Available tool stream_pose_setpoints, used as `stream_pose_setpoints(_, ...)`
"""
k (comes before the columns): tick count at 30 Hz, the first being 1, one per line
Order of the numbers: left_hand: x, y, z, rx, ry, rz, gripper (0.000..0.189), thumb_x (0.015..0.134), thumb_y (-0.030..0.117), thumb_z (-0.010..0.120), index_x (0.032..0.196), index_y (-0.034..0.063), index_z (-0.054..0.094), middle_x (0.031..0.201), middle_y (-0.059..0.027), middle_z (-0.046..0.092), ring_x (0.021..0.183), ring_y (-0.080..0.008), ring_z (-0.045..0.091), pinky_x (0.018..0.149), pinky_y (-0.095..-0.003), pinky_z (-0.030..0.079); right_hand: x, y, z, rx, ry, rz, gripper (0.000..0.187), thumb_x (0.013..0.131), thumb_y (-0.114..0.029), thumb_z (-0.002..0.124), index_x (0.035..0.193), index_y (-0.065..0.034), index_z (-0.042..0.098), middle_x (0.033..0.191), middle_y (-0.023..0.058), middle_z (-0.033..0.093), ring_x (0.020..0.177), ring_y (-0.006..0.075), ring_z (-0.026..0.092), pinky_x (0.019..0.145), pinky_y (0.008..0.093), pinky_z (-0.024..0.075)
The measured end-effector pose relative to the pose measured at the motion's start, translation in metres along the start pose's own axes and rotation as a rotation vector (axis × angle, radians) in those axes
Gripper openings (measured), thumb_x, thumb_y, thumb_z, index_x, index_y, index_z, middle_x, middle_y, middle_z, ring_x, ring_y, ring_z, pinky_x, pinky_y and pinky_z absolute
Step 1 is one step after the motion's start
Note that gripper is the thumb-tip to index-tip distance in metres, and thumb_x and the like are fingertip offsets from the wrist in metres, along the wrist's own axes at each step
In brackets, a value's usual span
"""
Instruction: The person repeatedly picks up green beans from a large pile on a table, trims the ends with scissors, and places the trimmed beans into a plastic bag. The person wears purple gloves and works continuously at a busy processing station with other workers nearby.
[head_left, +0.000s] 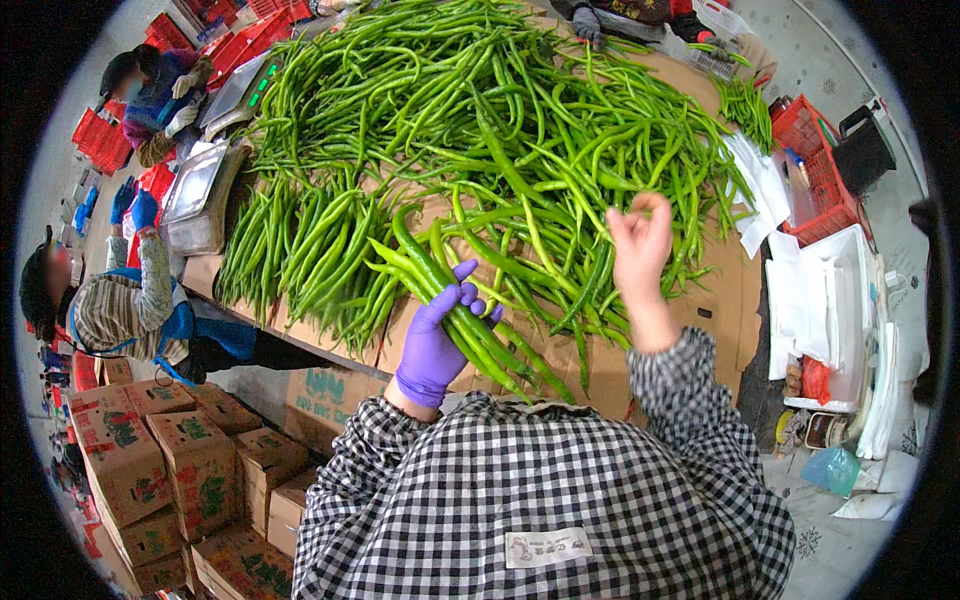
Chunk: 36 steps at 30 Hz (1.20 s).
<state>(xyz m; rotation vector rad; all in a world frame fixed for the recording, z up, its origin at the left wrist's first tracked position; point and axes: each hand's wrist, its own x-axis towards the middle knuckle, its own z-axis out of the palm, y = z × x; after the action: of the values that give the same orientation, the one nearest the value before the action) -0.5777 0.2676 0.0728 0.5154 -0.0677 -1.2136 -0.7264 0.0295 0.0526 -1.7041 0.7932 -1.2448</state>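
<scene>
My left hand (431, 341), in a purple glove, is closed around a small bunch of long green chili peppers (491, 349). Their ends stick out above the fingers and down toward my checked smock (525, 480). My right hand (643, 244) is bare and raised over the near right side of a big loose pile of green chilies (420, 90). Its fingers are curled beside a chili, and whether they grip it is unclear. Left of the held bunch, several chilies lie lined up in neat bundles (315, 255) on the cardboard-covered table (720, 300).
Weighing scales (196, 187) line the table's left edge, with co-workers (127, 307) beyond. Cardboard boxes (187, 472) are stacked at lower left. On the right are a red plastic crate (814, 217) and a white bin (855, 315). A co-worker's gloved hand (587, 26) is at the far edge.
</scene>
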Motion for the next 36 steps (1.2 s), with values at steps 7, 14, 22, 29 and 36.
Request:
stream_pose_setpoints(7,0.001,0.002,-0.003,0.030,0.009,-0.048,0.048,0.094,0.016,0.057,0.139,0.0036,0.045,0.096,-0.0038,0.055,0.081,-0.0152,0.054,0.079,-0.0332,0.046,0.044,-0.007,-0.005,-0.146,-0.069,-0.026,0.010,0.091,-0.007,0.066,0.099,-0.0006,0.065,0.094,0.0094,0.067,0.074,0.0173,0.066,0.067,0.0265,0.0504)
stream_pose_setpoints(14,0.015,-0.008,0.015,0.062,-0.202,-0.265,0.067,0.089,0.020,0.058,0.148,0.0016,0.033,0.149,-0.0213,0.041,0.129,-0.0319,0.050,0.103,-0.0399,0.044,-0.063,-0.098,-0.037,-0.017,-0.369,-0.618,0.022,0.093,-0.025,0.066,0.098,-0.0043,0.061,0.097,0.0149,0.067,0.082,0.0309,0.066,0.072,0.0376,0.0541)
stream_pose_setpoints(22,0.010,-0.003,0.012,-0.065,-0.210,-0.073,0.067,0.085,0.014,0.063,0.146,0.0051,0.036,0.110,-0.0059,0.057,0.111,-0.0263,0.057,0.109,-0.0542,0.039,-0.066,-0.063,-0.009,-0.120,-0.705,-0.629,0.033,0.084,-0.006,0.062,0.117,-0.0050,0.061,0.130,0.0177,0.057,0.116,0.0364,0.058,0.096,0.0468,0.0480)
stream_pose_setpoints(29,0.000,0.004,0.007,0.057,-0.138,-0.020,0.052,0.084,0.009,0.062,0.135,0.0044,0.048,0.114,-0.0083,0.061,0.113,-0.0274,0.060,0.105,-0.0555,0.045,0.016,0.003,-0.008,-1.125,-0.609,-0.242,0.040,0.086,-0.020,0.069,0.121,-0.0022,0.061,0.101,0.0135,0.069,0.097,0.0291,0.066,0.087,0.0452,0.0473)
stream_pose_setpoints(36,0.001,0.002,0.008,0.158,-0.110,0.016,0.059,0.084,0.011,0.061,0.139,0.0006,0.044,0.114,-0.0087,0.060,0.109,-0.0276,0.058,0.103,-0.0501,0.046,-0.008,-0.030,-0.037,-0.406,-0.372,0.159,0.033,0.093,-0.013,0.059,0.123,0.0009,0.063,0.085,0.0168,0.066,0.072,0.0286,0.061,0.062,0.0394,0.0478)
